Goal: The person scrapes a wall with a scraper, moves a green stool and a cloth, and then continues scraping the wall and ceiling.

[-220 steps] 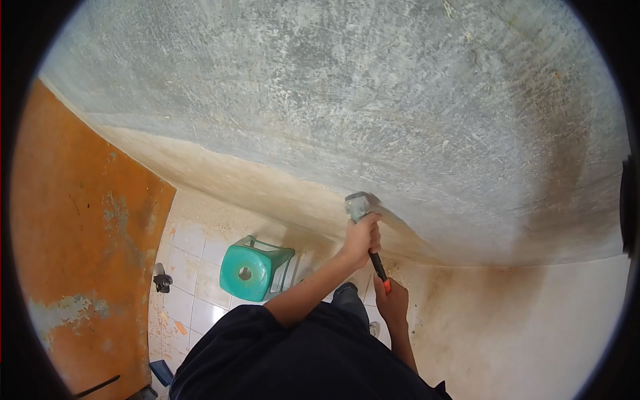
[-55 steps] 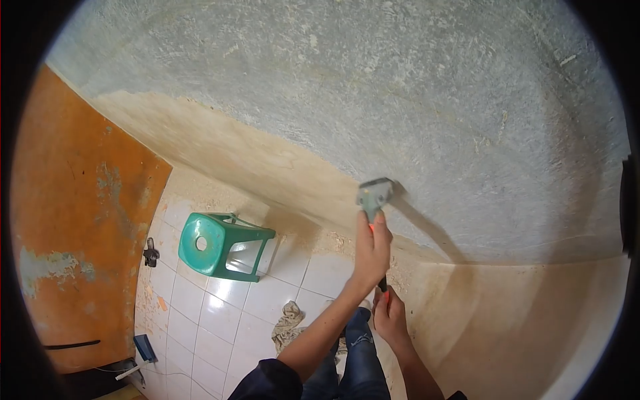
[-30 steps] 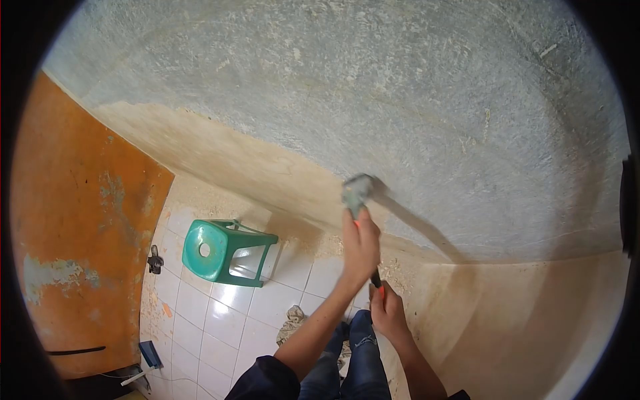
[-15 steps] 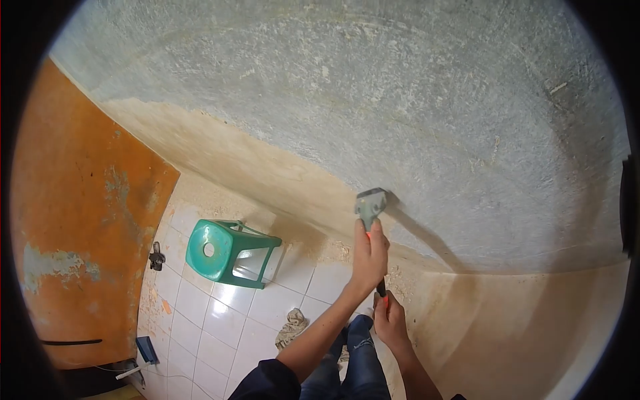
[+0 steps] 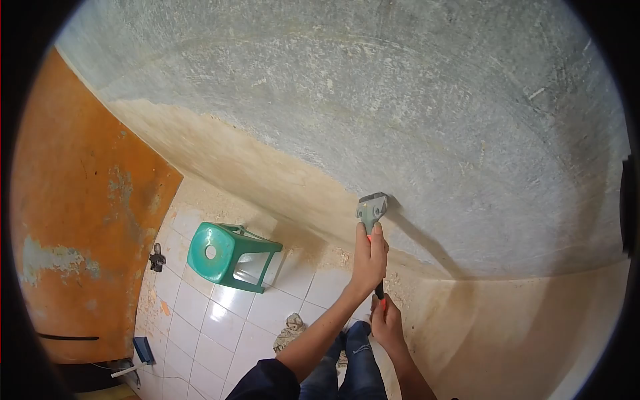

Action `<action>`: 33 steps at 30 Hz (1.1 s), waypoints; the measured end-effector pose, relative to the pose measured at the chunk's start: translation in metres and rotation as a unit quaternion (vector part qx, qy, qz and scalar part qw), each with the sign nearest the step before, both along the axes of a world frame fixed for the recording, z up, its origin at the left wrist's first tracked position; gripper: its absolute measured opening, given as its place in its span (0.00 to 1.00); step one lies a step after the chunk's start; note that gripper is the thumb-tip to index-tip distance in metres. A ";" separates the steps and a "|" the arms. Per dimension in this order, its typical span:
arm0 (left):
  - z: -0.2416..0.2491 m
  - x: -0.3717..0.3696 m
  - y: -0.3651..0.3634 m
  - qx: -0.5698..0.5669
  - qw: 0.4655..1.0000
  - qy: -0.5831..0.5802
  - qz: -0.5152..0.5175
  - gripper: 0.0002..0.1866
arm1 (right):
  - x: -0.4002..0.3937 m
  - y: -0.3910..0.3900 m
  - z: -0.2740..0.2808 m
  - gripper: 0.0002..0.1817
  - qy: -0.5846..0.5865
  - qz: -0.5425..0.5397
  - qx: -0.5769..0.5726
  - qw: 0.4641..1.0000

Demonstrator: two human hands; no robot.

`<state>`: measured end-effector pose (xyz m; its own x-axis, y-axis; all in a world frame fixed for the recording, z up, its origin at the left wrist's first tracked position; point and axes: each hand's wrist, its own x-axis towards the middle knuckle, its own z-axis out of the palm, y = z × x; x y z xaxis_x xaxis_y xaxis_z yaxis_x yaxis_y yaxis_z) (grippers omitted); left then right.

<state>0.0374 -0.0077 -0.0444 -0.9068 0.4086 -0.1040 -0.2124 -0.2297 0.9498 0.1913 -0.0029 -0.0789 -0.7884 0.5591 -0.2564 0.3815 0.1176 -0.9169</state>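
Observation:
A long-handled scraper [image 5: 371, 208] has a grey head and a black handle with orange-red parts. Its head rests against the wall, near the border between the grey bared area and the cream paint. My left hand [image 5: 369, 261] is closed around the handle just below the head. Lower down, my right hand [image 5: 387, 324] grips the end of the same handle. The fingers of both hands cover much of the handle. The wall [image 5: 427, 113] in front is mostly rough grey, with a cream strip [image 5: 247, 157] along its lower left part.
A green plastic stool [image 5: 215, 270] stands on the white tiled floor, left of my arms. A crumpled cloth [image 5: 290, 331] lies near my feet. Paint flakes [image 5: 333, 259] line the wall's base. An orange wall [image 5: 87, 200] is at left, with a blue-headed tool [image 5: 143, 350] on the floor nearby.
The view has tilted slightly. Both hands keep their hold on the scraper, and its head stays at nearly the same spot on the wall.

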 end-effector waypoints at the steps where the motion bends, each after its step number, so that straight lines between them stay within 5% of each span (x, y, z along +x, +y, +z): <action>1: 0.003 0.002 0.002 0.009 1.000 -0.013 -0.009 0.12 | 0.001 0.000 0.004 0.11 0.007 -0.008 -0.010 1.000; 7: 0.009 -0.006 -0.001 -0.003 1.000 0.011 0.021 0.12 | -0.005 -0.002 -0.006 0.11 0.017 0.025 0.025 0.999; 9: 0.007 -0.005 -0.004 -0.025 0.999 -0.023 -0.024 0.12 | 0.000 -0.005 -0.004 0.09 -0.014 -0.008 -0.055 0.998; 13: 0.009 -0.022 -0.005 0.019 0.999 -0.012 0.022 0.13 | -0.023 0.008 -0.002 0.09 -0.029 0.052 0.040 0.997; 17: 0.003 -0.008 -0.004 -0.010 1.000 0.029 -0.002 0.14 | -0.002 -0.006 -0.002 0.11 -0.006 -0.003 -0.079 0.997; 21: 0.009 -0.009 -0.005 -0.032 0.999 -0.018 -0.004 0.12 | -0.010 -0.001 -0.012 0.12 -0.034 0.020 0.009 0.999; 25: -0.005 -0.013 0.005 -0.004 0.999 0.029 0.038 0.14 | -0.008 0.005 -0.003 0.14 0.005 0.012 -0.021 1.000; 27: -0.005 -0.021 0.007 0.011 0.995 0.063 0.078 0.14 | -0.030 0.015 0.014 0.14 0.000 0.068 0.080 0.994; 33: 0.003 -0.010 0.009 -0.002 0.999 0.008 0.051 0.14 | -0.014 0.022 -0.004 0.11 0.012 0.054 0.051 0.997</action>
